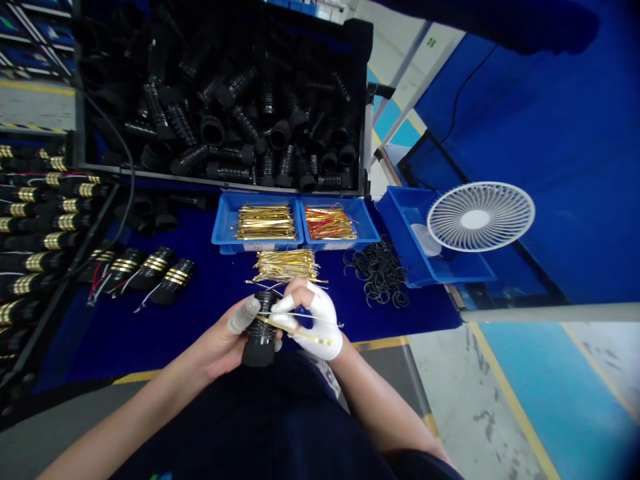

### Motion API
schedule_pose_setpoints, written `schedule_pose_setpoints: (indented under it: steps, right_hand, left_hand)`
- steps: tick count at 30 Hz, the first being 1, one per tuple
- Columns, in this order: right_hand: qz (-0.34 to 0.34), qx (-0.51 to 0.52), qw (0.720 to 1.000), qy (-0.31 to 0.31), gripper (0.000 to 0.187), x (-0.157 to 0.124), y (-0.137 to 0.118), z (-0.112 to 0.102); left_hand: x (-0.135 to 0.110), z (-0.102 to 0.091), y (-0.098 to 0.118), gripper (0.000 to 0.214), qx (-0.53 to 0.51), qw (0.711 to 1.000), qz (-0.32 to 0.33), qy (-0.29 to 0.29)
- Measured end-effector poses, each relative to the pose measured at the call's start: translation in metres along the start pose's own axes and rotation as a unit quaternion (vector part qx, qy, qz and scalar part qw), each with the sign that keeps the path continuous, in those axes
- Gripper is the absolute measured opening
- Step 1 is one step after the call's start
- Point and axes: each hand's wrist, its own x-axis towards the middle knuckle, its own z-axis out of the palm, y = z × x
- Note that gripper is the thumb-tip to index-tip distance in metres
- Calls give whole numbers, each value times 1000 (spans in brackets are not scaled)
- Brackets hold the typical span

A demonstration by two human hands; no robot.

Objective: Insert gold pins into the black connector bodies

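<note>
My left hand [239, 335], with a covered thumb, is wrapped round a black ribbed cylindrical part [260, 343] held upright near my body. My right hand [315, 320], in a white fingerless-style glove, pinches a gold strip [300, 331] with a white wire [305, 316] against the ribs of that part. The strip's free end runs to the right across the glove. Just beyond my hands lies a loose pile of gold strips [287, 265]. Finished-looking black cylinders with gold bands [173, 280] lie to the left on the blue table surface.
A large black crate [225, 175] holds many ribbed black parts. Two blue bins [217, 233] contain gold strips and red-wired strips [330, 222]. Black rings [380, 270] are heaped at the right, near a white fan [480, 217]. Rows of banded cylinders [37, 263] fill a left rack.
</note>
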Motion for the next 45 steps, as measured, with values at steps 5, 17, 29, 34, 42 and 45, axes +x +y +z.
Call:
schedule_pose_setpoints:
  steps: [5, 17, 29, 34, 42, 45]
  right_hand:
    - [58, -109, 990, 73, 19, -12, -3, 6]
    - [150, -172, 972, 55, 14, -15, -5, -4]
    - [84, 37, 992, 83, 41, -33, -6, -12]
    - [126, 312, 893, 300, 56, -22, -22, 9]
    - [171, 272, 915, 244, 65, -20, 10, 39]
    - [155, 229, 949, 151, 63, -14, 13, 42]
  left_hand:
    - [4, 6, 0, 46, 24, 999, 41, 4]
    - [9, 13, -6, 32, 138, 982, 116, 55]
    - [18, -6, 2, 19, 442, 871, 209, 42]
    - [23, -18, 2, 13, 532, 809, 242, 67]
    - [28, -23, -3, 19, 559, 783, 260, 84]
    - [30, -32, -8, 16, 495, 813, 287, 110]
